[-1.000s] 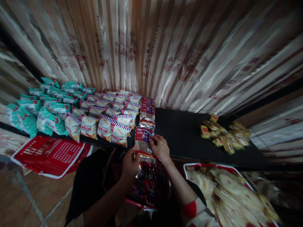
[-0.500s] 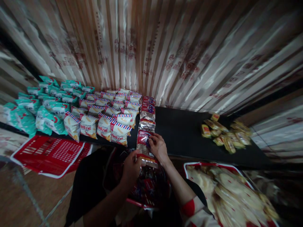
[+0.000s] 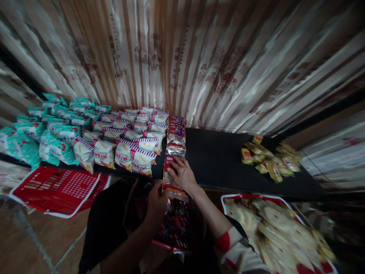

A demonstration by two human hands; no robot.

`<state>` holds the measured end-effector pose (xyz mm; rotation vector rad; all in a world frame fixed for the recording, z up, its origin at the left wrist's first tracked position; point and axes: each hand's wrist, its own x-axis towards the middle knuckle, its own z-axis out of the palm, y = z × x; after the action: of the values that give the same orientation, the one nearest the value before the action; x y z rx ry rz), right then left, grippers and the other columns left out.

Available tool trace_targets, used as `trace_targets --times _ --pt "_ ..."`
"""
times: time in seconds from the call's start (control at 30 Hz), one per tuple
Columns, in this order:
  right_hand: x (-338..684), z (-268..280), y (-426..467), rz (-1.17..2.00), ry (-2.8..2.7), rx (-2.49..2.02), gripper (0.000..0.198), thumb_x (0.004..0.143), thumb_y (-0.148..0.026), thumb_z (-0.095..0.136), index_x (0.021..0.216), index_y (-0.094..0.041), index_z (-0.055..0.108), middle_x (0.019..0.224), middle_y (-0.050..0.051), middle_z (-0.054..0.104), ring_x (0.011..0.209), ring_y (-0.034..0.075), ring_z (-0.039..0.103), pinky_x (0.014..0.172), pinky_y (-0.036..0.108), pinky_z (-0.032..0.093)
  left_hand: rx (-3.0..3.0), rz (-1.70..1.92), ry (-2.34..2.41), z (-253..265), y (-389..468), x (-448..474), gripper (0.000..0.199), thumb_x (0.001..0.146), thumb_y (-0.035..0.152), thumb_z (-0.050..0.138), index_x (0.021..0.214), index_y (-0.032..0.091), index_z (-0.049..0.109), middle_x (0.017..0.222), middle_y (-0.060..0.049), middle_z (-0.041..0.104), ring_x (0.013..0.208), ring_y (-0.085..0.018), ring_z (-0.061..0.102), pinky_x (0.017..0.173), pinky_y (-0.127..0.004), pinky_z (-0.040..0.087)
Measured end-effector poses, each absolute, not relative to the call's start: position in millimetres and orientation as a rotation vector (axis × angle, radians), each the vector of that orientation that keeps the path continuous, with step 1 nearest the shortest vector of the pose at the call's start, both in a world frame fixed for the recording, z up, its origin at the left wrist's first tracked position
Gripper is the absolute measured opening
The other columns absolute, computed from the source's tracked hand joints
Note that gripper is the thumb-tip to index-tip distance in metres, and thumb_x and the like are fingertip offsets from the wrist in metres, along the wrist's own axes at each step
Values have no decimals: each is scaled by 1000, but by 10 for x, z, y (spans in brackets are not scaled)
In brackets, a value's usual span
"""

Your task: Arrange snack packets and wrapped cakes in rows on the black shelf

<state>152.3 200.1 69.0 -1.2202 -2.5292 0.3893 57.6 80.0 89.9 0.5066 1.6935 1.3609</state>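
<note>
A red and clear snack packet (image 3: 176,192) lies at the front edge of the black shelf (image 3: 216,160), its near end reaching over the edge. My left hand (image 3: 157,201) is closed, pinching the near left corner of this packet. Flat across the packet's middle rests my right hand (image 3: 184,176), fingers stretched out and covering part of the print. Behind it, similar red packets (image 3: 176,131) lie in a line towards the curtain. Below my hands, between my legs, a red basket (image 3: 168,246) holds several dark red and purple packets (image 3: 178,222).
Rows of white striped snack bags (image 3: 142,161) and teal bags (image 3: 59,146) stand on the left. Small yellow packets (image 3: 275,169) lie at the right. A red basket (image 3: 82,190) is at lower left; another basket (image 3: 225,201) holds pale packets. A striped curtain (image 3: 159,57) hangs behind.
My right hand has gone from gripping the packet's right side to lying flat over its middle. My left hand stays at the near left corner. The view has shifted slightly.
</note>
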Motion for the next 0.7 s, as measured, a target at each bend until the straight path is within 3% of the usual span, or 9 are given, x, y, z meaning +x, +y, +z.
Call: trace_targets --times 0.1,0.37,0.57,0.7 --pt "1515 684 1990 397 -2553 -1236 44 89 -44 46 122 -18 60 140 11 46 132 27 35 106 44 34 513 1328 1714 916 793 573 31 62 14 54 90 15 66 89 -7 72 83 -20 65 78 -30 51" --pt "1550 685 2040 386 -2567 -1229 47 88 -45 47 125 -17 58 138 13 46 127 28 39 107 44 34 539 1303 1686 884 827 622 27 64 13 52 89 14 64 87 -7 70 76 -18 65 74 -28 50" --pt "1556 647 2092 392 -2487 -1279 45 86 -43 50 123 -19 60 128 13 51 116 27 46 100 41 41 553 1299 1718 848 847 622 29 65 9 53 91 14 64 92 -8 71 85 -18 65 81 -29 49" --pt "1571 607 2127 411 -2475 -1286 45 87 -41 47 126 -19 57 131 11 51 117 26 47 101 39 41 545 1290 1733 831 870 622 31 65 9 55 94 15 66 97 -7 71 91 -19 64 86 -30 48"
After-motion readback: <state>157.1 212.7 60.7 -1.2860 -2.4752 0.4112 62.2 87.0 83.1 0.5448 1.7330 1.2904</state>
